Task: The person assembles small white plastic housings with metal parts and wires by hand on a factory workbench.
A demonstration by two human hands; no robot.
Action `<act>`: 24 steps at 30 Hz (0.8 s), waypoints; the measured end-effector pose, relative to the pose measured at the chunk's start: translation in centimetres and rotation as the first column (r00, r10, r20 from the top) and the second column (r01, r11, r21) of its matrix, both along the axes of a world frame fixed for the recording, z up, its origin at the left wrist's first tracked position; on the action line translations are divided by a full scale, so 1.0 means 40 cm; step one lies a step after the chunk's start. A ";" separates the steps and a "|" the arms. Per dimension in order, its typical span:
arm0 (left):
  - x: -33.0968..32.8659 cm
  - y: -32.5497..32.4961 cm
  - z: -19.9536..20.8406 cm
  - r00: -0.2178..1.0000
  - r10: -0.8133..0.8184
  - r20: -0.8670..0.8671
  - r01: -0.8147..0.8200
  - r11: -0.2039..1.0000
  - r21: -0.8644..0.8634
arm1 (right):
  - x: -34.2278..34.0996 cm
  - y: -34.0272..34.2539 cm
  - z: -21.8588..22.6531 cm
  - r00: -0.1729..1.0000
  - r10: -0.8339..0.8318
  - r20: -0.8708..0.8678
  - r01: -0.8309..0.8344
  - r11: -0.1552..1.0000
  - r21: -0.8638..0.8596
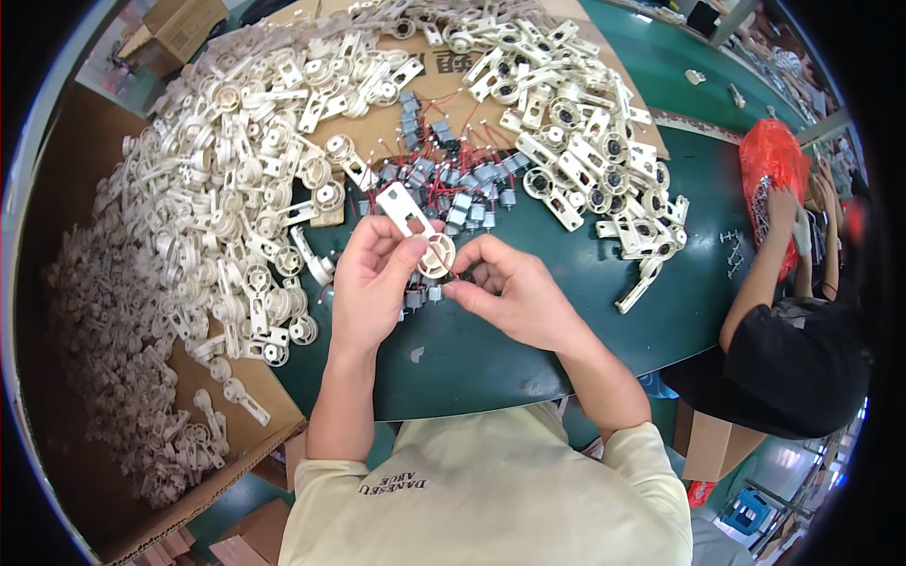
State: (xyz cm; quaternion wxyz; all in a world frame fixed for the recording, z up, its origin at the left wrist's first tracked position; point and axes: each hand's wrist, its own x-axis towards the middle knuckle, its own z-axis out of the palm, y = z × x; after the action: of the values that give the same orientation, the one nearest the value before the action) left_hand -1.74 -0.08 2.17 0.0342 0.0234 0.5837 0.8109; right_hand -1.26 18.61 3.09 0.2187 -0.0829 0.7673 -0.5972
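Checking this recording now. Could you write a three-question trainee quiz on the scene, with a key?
1. Multiple choice: on which side of the picture is the shiny red plastic bag? A, left; B, right; C, bottom.
2. True or false: the left hand grips the long cream plastic part with a ringed end.
3. Fill in: the small, boxy grey metal motors have ____ wires.
Key: 1 B; 2 true; 3 red.

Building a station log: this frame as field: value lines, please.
left hand: holds white part
right hand: fingertips at its ring end, grip unclear
beyond hands: red-wired gray motors
left: white pile; box with more
right: smaller white pile, some dark centres
far right: co-worker's hand at red bag
surface: green table
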 end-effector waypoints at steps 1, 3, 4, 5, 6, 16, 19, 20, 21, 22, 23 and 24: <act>0.004 0.002 0.002 1.000 -0.009 -0.009 0.009 1.000 0.008 | 0.003 0.000 -0.007 1.000 -0.009 -0.009 0.009 1.000 0.008; 0.008 0.002 0.007 1.000 0.030 0.002 -0.030 0.999 -0.032 | 0.006 -0.008 -0.029 0.999 -0.040 0.020 0.044 0.951 -0.305; 0.005 0.000 0.008 1.000 0.027 -0.002 -0.027 0.999 -0.027 | 0.005 -0.006 -0.023 0.999 -0.044 0.016 0.047 0.952 -0.301; 0.003 -0.002 0.008 0.998 0.051 0.021 -0.051 0.999 -0.007 | 0.004 -0.004 -0.011 0.998 -0.048 0.048 0.062 0.923 -0.381; 0.001 -0.009 0.007 0.996 0.080 0.045 -0.080 0.997 0.009 | 0.001 -0.006 -0.003 0.996 -0.044 0.081 0.076 0.885 -0.460; 0.004 0.034 -0.005 0.998 -0.053 0.030 0.053 0.999 0.009 | -0.007 0.004 -0.008 0.967 -0.235 -0.100 0.211 0.955 -0.209; 0.011 0.041 -0.011 0.995 -0.098 0.010 0.098 0.995 0.006 | -0.008 0.005 -0.022 0.939 -0.243 -0.241 0.196 0.959 -0.203; 0.011 0.044 -0.013 0.995 -0.101 0.012 0.101 0.995 0.004 | -0.008 0.004 -0.025 0.938 -0.267 -0.223 0.203 0.940 -0.273; 0.012 0.046 -0.015 0.996 -0.091 -0.001 0.091 0.996 -0.001 | -0.006 0.003 -0.032 0.937 -0.271 -0.220 0.207 0.939 -0.275; 0.013 0.047 -0.016 0.997 -0.080 -0.015 0.080 0.997 -0.006 | -0.005 0.002 -0.039 0.936 -0.270 -0.227 0.199 0.935 -0.293; 0.015 0.048 -0.015 0.996 -0.083 -0.012 0.083 0.996 -0.008 | -0.005 0.001 -0.043 0.934 -0.270 -0.235 0.191 0.931 -0.311; 0.018 0.049 -0.013 0.997 -0.079 0.016 0.079 0.997 -0.008 | -0.003 0.001 -0.043 0.933 -0.274 -0.232 0.196 0.930 -0.311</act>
State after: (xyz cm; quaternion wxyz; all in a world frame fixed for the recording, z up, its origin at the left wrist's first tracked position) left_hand -1.04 1.88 1.65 0.0711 0.0398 0.5856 0.8065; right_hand -1.37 18.66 1.36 0.0236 -0.1009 0.7009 -0.7057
